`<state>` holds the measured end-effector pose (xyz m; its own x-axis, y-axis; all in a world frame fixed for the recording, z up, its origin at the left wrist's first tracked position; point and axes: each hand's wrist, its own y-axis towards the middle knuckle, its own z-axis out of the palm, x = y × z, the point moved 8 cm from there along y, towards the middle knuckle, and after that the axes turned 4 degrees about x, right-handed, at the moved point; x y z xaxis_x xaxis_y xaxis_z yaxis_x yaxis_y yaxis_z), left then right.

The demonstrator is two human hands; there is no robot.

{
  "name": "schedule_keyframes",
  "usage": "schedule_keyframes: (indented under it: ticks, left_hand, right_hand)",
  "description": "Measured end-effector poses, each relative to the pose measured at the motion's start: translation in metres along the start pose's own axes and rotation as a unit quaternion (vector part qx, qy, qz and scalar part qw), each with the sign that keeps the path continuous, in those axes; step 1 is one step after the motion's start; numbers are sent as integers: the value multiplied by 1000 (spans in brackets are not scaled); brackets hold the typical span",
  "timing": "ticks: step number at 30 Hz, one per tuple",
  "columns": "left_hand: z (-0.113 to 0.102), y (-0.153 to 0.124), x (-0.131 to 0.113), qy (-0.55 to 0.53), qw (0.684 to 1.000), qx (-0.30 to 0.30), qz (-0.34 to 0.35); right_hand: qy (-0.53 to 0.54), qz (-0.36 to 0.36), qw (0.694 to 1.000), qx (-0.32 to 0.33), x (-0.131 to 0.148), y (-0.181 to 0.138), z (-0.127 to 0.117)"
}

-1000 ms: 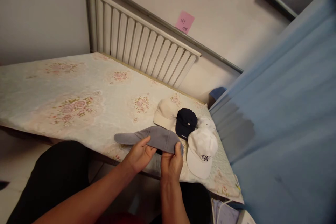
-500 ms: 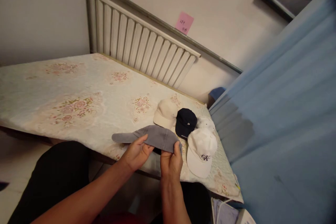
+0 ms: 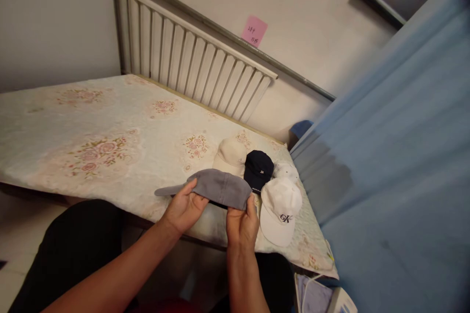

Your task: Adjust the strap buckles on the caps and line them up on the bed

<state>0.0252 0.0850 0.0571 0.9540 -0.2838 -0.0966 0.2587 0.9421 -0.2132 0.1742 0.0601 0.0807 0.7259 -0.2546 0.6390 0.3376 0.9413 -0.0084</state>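
A grey baseball cap [image 3: 223,187] is held between both hands above the near edge of the bed, its brim pointing left. My left hand [image 3: 186,208] grips the lower edge near the brim, thumb on the outer side. At the cap's right end, my right hand [image 3: 242,222] pinches the rim, with the fingers partly hidden. Just beyond lie a beige cap [image 3: 230,154] and a black cap [image 3: 258,168] with small white lettering. To the right of my right hand rest a white cap [image 3: 281,205] with dark "CK" letters and another white cap [image 3: 287,171] partly behind it.
The bed [image 3: 154,146] has a pale floral cover. A radiator [image 3: 191,54] runs along the wall behind it, below a pink note [image 3: 254,31]. A blue curtain [image 3: 385,156] hangs at the right. Near the bed's lower right corner stands a container [image 3: 316,296] with lilac cloth.
The grey cap has turned slightly in my hands, showing more of its rounded side and seam. My left hand has shifted a little left, and my right hand slightly right.
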Motion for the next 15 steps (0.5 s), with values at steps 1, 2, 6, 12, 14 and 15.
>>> schedule_keyframes:
  ticks: [1,2,6,12,14,15]
  left_hand:
    - [3,-1,0,-2,1000,10,4]
    - [7,-3,2,-1,1000,23,9]
    - [31,-10,18,42,992,122,7]
    - [44,-8,37,120,985,121,3]
    - [47,-6,35,119,986,116,10]
    - [49,-6,33,113,987,117,13]
  right_hand:
    - [-1,-10,1000,4,1,-1,5]
    - [-5,-20,1000,9,2,-3,9]
    - [-39,-42,998,24,-1,-7,22]
    - [4,-28,999,20,-8,-8,28]
    - [29,-10,999,15,-8,-7,25]
    - [40,-1,999,8,-7,-5,22]
